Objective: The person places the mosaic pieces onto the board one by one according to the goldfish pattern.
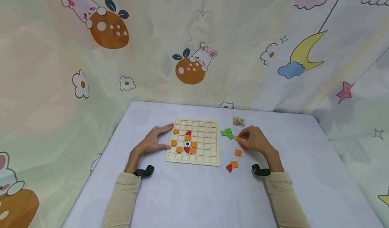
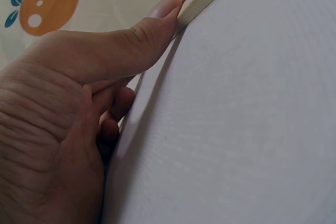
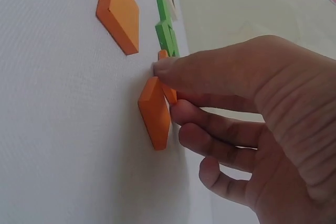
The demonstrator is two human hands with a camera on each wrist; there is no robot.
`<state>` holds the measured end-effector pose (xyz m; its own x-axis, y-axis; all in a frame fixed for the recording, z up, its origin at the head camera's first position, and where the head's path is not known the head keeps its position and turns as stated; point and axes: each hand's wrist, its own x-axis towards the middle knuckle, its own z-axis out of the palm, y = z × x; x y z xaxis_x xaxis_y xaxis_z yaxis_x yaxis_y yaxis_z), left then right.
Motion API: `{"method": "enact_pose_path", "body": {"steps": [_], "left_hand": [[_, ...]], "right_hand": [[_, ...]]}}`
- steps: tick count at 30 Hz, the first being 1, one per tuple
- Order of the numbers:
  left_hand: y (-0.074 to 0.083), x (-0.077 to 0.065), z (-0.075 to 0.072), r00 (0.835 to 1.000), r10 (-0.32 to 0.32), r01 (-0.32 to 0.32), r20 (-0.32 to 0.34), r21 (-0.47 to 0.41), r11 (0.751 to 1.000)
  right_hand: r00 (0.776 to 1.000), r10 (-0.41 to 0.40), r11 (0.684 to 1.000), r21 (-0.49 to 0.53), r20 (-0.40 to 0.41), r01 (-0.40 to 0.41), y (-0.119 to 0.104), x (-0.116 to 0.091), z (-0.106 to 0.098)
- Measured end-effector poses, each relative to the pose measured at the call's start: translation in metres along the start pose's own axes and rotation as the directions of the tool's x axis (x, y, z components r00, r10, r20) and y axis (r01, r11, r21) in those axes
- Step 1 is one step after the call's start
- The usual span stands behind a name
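Right of centre, right hand (image 1: pixel 254 139) pinches orange, square, wooden-looking tile (image 1: pixel 238 138) — likely light, stiff; grip edges. Left hand (image 1: pixel 152 141): fingers extended.

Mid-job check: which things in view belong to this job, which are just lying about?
Likely in the job: grid board; placed pieces; orange square in the right hand; loose orange squares; green pieces; red piece; small patterned card.

Likely just background: printed backdrop; tablecloth; black wrist devices.

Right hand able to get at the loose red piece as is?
Likely yes: nothing covers the red piece, beside an orange square, though the right hand is pinching an orange tile.
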<state>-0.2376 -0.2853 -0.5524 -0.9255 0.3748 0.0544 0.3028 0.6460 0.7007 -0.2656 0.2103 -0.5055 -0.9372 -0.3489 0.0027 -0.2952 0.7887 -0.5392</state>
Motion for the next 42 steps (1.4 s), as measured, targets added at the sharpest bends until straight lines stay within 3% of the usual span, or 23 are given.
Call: {"method": "enact_pose_path", "body": {"steps": [8,14,26,36,42], "left_hand": [[0.002,0.000,-0.001,1.000,-0.002,0.002,0.007,0.002,1.000],[0.001,0.001,0.000,1.000,-0.007,0.007,0.004,0.003,1.000],[0.000,0.000,-0.001,1.000,-0.011,0.011,-0.003,-0.006,1.000],[0.002,0.001,0.001,1.000,-0.003,0.003,-0.004,-0.001,1.000],[0.003,0.000,-0.001,1.000,-0.007,0.007,0.002,-0.004,1.000]], "right_hand": [[0.999,0.008,0.999,-0.051,-0.034,-0.010,-0.001,0.000,0.003],[0.997,-0.018,1.000,-0.006,-0.071,0.018,-0.002,0.002,0.005],[0.986,-0.134,0.984,0.108,-0.099,0.145,-0.012,0.010,0.016],[0.962,-0.252,0.958,0.118,-0.106,0.263,-0.026,0.019,0.033],[0.959,-0.265,0.950,0.142,-0.100,0.278,-0.032,0.025,0.041]]}}
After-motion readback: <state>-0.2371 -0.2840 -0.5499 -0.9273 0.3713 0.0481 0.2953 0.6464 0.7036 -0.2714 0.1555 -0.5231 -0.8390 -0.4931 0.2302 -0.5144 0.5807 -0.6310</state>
